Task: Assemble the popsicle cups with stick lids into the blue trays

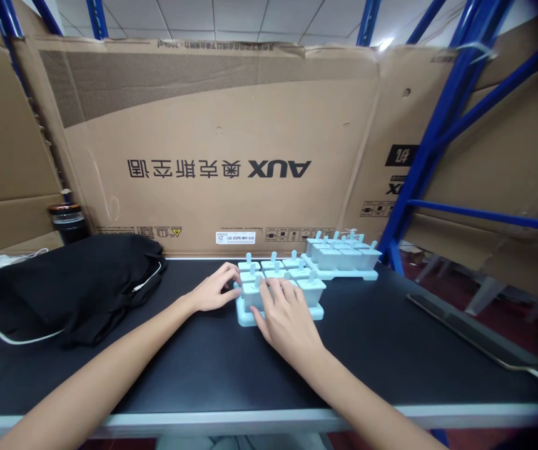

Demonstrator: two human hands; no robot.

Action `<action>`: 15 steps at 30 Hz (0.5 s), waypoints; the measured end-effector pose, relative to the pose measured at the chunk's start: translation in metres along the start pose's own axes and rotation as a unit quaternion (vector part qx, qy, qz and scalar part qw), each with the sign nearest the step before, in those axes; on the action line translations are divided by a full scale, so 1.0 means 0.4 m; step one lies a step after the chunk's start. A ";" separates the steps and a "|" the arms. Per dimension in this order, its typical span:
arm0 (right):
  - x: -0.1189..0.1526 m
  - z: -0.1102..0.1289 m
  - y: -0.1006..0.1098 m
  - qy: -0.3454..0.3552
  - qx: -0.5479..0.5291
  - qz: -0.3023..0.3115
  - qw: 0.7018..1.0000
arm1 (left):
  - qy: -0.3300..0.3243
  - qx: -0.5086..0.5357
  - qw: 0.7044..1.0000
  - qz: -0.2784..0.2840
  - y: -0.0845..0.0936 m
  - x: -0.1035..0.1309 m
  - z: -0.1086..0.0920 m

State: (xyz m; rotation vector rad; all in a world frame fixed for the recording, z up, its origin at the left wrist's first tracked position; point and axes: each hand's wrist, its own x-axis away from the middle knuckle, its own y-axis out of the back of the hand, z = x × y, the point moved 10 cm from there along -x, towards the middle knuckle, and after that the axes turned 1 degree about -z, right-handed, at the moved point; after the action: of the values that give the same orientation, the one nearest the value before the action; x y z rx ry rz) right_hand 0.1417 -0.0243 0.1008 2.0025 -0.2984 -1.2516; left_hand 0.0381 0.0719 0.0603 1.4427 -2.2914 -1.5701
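A light-blue ice pop mold set stands on the black table, its several small molds in rows on a base tray, each lid with an upright stick handle. My left hand is at its left side, fingers curved and apart, fingertips at the edge; whether they press on it I cannot tell. My right hand is closed over the front row, with the thumb low at the front and the fingers on top. It hides the front middle mold. A second light-blue ice pop mold set stands behind, to the right.
A black cloth bag lies on the left with white cables, and a dark bottle stands behind it. A large cardboard panel closes the back. A blue rack post rises at right, near a dark flat device at the table's edge.
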 end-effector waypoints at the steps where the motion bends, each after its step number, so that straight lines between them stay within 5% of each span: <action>1: 0.004 0.004 0.000 0.000 0.000 -0.003 1.000 | -0.003 -0.003 1.000 0.004 -0.001 0.000 -0.003; 5: 0.010 0.005 0.006 -0.005 -0.031 -0.004 1.000 | -0.011 -0.033 0.999 0.033 -0.008 0.003 -0.009; 8: 0.003 -0.076 0.031 -0.041 -0.080 -0.031 0.995 | -0.003 -0.051 0.997 0.051 -0.014 0.005 -0.003; 12: 0.028 -0.355 0.055 -0.162 -0.095 -0.132 0.973 | 0.014 -0.082 0.994 0.064 -0.020 0.004 0.007; 15: 0.090 -0.583 -0.074 -0.283 -0.197 -0.039 0.938 | 0.034 -0.109 0.992 0.055 -0.013 0.001 0.025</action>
State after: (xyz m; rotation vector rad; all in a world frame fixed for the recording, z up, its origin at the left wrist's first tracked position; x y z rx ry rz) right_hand 0.3523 0.0855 0.1135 1.2988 -0.2173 -1.7702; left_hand 0.0365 0.0785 0.0513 1.2761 -2.0492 -1.6511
